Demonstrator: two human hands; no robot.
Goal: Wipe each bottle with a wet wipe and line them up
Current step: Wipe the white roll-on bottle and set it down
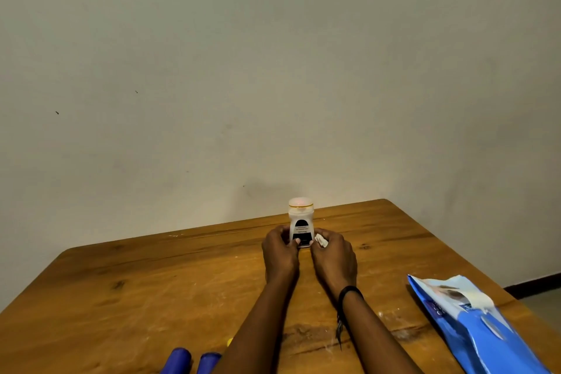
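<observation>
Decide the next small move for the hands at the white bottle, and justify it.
Probably the right hand drags its crumpled white wipe up the upright white plastic bottle: the left hand grips its base, and the wipe sits low.

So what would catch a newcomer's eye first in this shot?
A small white plastic bottle with a dark label stands upright far across the brown wooden table; the left hand grips it and the right hand pinches a crumpled white wet wipe beside it. A glossy blue wipes pack lies at the near right.
</observation>
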